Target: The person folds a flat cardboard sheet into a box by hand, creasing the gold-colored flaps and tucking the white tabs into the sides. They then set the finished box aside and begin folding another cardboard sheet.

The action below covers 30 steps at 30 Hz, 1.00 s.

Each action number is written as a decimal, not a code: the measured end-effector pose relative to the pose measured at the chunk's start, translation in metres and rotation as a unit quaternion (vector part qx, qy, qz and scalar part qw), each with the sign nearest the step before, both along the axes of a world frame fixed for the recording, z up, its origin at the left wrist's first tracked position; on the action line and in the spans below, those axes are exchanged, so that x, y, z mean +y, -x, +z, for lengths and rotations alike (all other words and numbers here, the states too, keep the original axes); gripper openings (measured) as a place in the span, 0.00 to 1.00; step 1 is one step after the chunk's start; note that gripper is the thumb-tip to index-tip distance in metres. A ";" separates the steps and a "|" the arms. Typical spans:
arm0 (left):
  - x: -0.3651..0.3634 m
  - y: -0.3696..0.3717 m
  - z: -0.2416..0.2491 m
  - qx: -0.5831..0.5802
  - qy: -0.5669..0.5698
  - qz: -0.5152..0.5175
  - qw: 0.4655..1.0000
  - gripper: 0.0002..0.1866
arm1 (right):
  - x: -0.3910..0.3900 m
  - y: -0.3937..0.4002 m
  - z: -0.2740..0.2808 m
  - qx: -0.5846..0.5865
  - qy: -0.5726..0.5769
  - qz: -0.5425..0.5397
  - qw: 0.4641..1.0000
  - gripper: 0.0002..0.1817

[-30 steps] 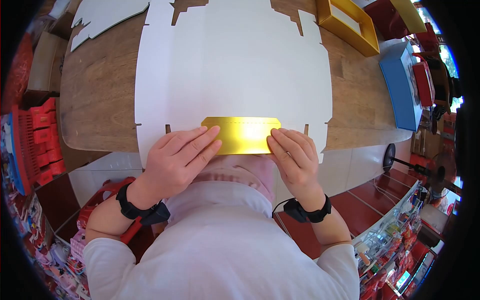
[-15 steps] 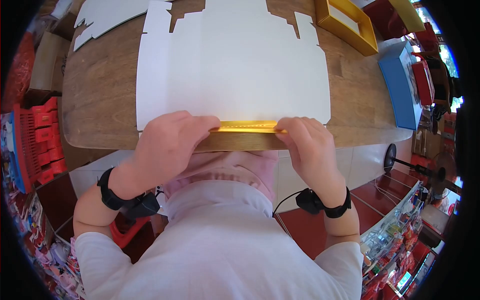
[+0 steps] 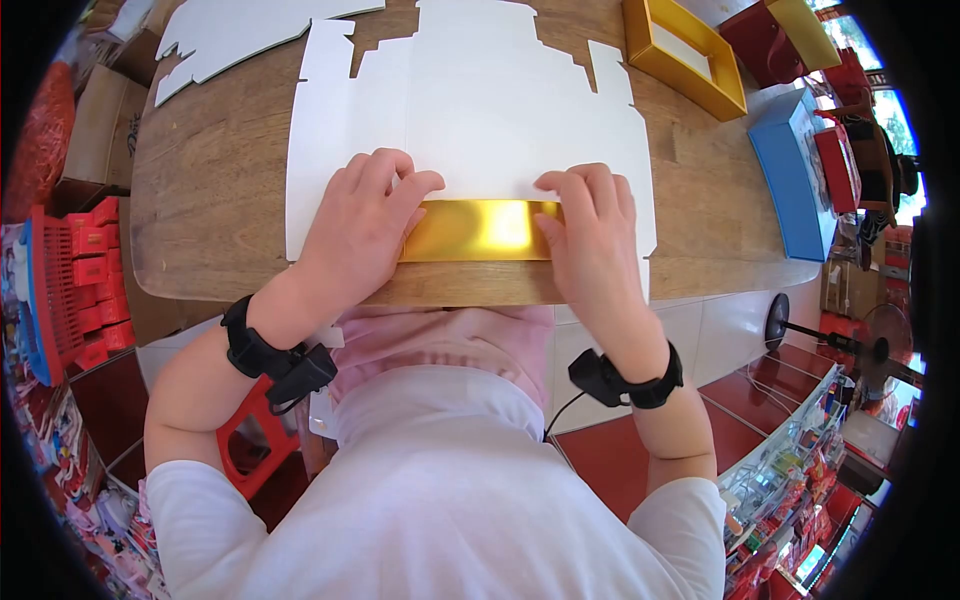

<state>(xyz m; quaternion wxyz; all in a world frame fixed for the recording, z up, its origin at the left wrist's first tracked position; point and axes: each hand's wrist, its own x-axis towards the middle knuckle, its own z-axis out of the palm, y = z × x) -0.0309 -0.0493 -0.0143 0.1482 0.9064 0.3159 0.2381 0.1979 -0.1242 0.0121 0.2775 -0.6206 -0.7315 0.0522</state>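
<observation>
Clock positions are read from the gold flap [image 3: 475, 230], which stands along the near edge of the white cardboard sheet [image 3: 500, 120], just inside the edge of the wooden table [image 3: 210, 200]. At 9 o'clock the left hand [image 3: 360, 225] is half open, fingers curled, its thumb against one end of the flap; at 3 o'clock the right hand [image 3: 597, 225] mirrors it. Whether the fingertips behind also touch the cardboard cannot be told. The fold could run askew if one thumb presses harder than the other; the flap could spring back if pressure slackens, and the sheet could slide if both thumbs push unevenly. Counted: two hands, two black wrist straps [image 3: 245, 340], one flap, one worked sheet, one gold box [image 3: 680, 82] between 1 and 2, and one blue box [image 3: 800, 180] near 3. Further white cardboard [image 3: 250, 40] lies between 10 and 11, its layers uncountable.
</observation>
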 end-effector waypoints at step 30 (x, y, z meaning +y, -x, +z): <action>0.010 0.063 0.089 -0.084 0.109 -0.165 0.977 0.10 | -0.040 -0.092 0.042 -0.098 -0.140 0.052 0.984 0.16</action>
